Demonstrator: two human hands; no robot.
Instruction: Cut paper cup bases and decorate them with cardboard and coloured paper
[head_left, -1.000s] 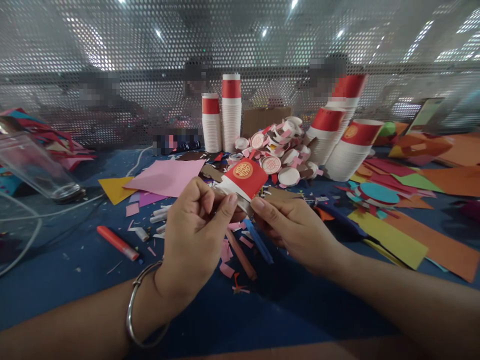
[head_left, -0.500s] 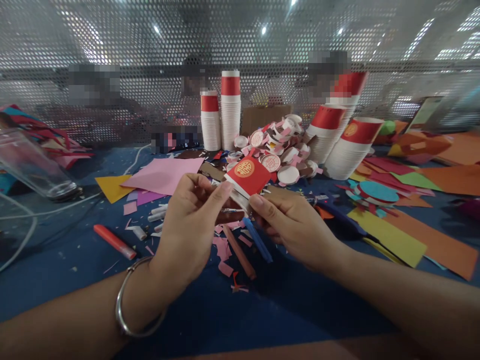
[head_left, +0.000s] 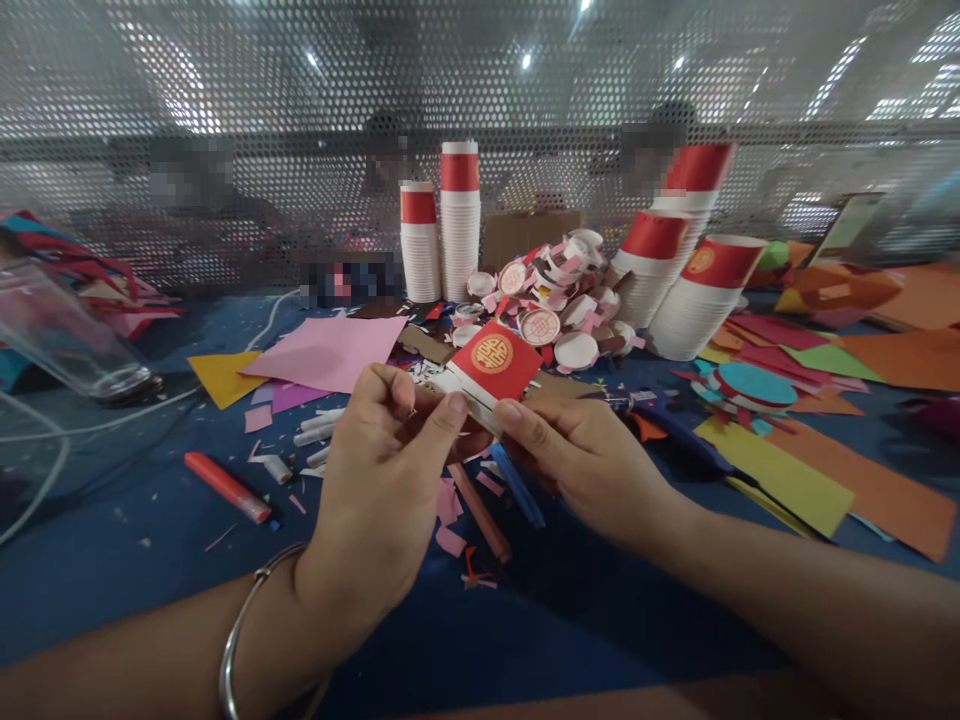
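Observation:
Between my two hands is a flattened paper cup [head_left: 517,362], red with a round gold emblem and a white band along its near edge. My left hand [head_left: 379,490] pinches its left corner with the thumb on top. The thumb of my right hand [head_left: 600,465] presses on the near right corner, its fingers curled beneath. Both hands hold the cup above the blue table [head_left: 420,640]. Below them lie a brown stick-like piece [head_left: 481,515], a blue one [head_left: 519,487] and pink paper scraps [head_left: 450,541].
Stacks of paper cups [head_left: 460,230] stand at the back, with more stacks [head_left: 667,280] to the right. Between them is a heap of cut white discs [head_left: 574,290]. Pink paper [head_left: 330,350], a red pen [head_left: 227,487], a clear container [head_left: 75,330] and dark-handled scissors [head_left: 690,440] lie around.
The flattened cup has come down slightly and tilted. My left hand has shifted a little lower, its thumb now along the cup's near edge. My right hand keeps its pinch.

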